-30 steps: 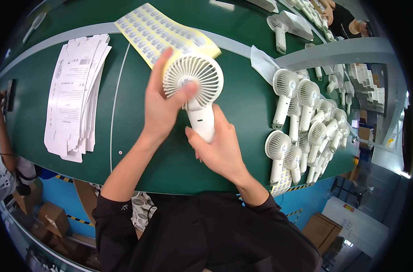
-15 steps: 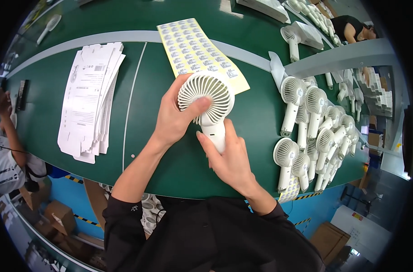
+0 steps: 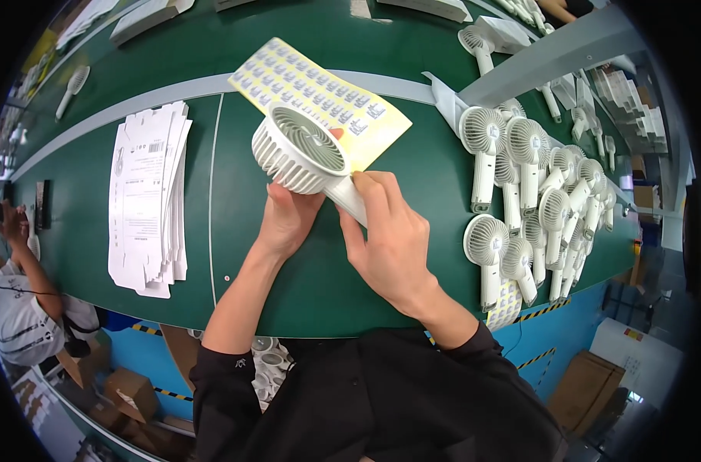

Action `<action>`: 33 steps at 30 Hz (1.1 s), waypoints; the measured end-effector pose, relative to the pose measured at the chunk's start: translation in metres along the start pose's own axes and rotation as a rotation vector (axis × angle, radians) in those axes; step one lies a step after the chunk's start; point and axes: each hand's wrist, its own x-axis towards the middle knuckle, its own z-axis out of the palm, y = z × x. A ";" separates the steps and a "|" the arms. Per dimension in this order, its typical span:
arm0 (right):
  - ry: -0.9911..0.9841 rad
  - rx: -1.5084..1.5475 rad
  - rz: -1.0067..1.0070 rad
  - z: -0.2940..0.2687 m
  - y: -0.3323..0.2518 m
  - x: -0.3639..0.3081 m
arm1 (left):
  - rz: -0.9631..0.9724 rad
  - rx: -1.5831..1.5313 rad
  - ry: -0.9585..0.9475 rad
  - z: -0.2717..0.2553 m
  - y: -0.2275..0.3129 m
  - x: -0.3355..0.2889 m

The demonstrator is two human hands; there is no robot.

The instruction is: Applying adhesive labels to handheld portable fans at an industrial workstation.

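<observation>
A white handheld fan [image 3: 302, 152] is held tilted above the green table, its round head toward the left. My left hand [image 3: 287, 218] cups the fan's head from below, a fingertip showing at its far rim. Wrapped round the handle is my right hand [image 3: 387, 239], its thumb and fingers closed. Just beyond the fan lies a yellow-backed sheet of small silvery stickers [image 3: 319, 88], partly hidden behind the fan.
To the right, several white handheld fans [image 3: 529, 146] lie in a pile, some over another sticker sheet [image 3: 506, 305]. A stack of flat white cartons [image 3: 146, 200] lies left. A grey post [image 3: 539, 58] slants over the far right. Another person's hand [image 3: 13, 223] is at the far left.
The fan has been turned and tipped so its side grille faces left. My left hand has shifted beneath the head, and my right hand has come higher on the handle. The sticker sheet has rotated.
</observation>
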 end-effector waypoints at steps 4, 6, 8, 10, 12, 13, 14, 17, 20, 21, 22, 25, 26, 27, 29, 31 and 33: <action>0.015 0.024 -0.029 0.000 0.003 -0.002 | -0.016 -0.001 0.000 0.000 0.001 -0.001; 0.013 0.030 -0.037 0.001 0.004 -0.003 | -0.005 0.007 -0.007 -0.001 0.002 0.000; 0.013 0.021 -0.056 0.003 0.006 -0.003 | -0.003 -0.014 -0.004 -0.002 0.001 0.000; 0.015 -0.003 -0.084 0.004 0.006 -0.002 | 0.005 -0.035 -0.001 -0.002 0.001 -0.001; 0.000 0.023 -0.054 0.005 0.006 -0.001 | 0.016 -0.058 0.003 -0.002 0.002 -0.002; -0.002 0.034 -0.046 0.005 0.007 -0.001 | 0.020 -0.052 0.001 -0.002 0.002 -0.002; -0.010 0.072 -0.018 0.005 0.007 0.000 | 0.024 -0.048 -0.002 -0.002 0.003 -0.001; -0.013 0.169 0.024 0.006 0.011 0.004 | 0.011 0.021 0.019 -0.003 0.003 0.000; 0.009 0.262 0.044 0.007 0.015 0.011 | -0.009 0.047 0.002 -0.004 0.003 0.002; 0.015 0.306 0.049 0.007 0.016 0.014 | -0.013 0.050 -0.006 -0.004 0.003 0.001; 0.021 0.351 0.052 0.007 0.016 0.017 | -0.026 0.039 -0.001 -0.005 0.004 0.001; -0.149 0.521 0.346 -0.002 0.014 0.021 | 0.017 0.025 0.010 -0.006 0.004 0.002; -0.172 0.596 0.421 -0.005 0.012 0.023 | 0.034 0.011 0.007 -0.006 0.004 0.002; -0.193 0.669 0.497 -0.006 0.011 0.024 | 0.030 0.015 0.021 -0.006 0.004 0.003; -0.204 0.792 0.590 -0.007 0.009 0.028 | 0.024 -0.002 0.047 -0.007 0.004 0.004; -0.182 0.890 0.621 -0.006 0.009 0.032 | 0.038 -0.007 0.047 -0.006 0.006 0.004; -0.199 0.986 0.667 -0.006 0.011 0.037 | 0.045 -0.018 0.075 -0.005 0.009 0.003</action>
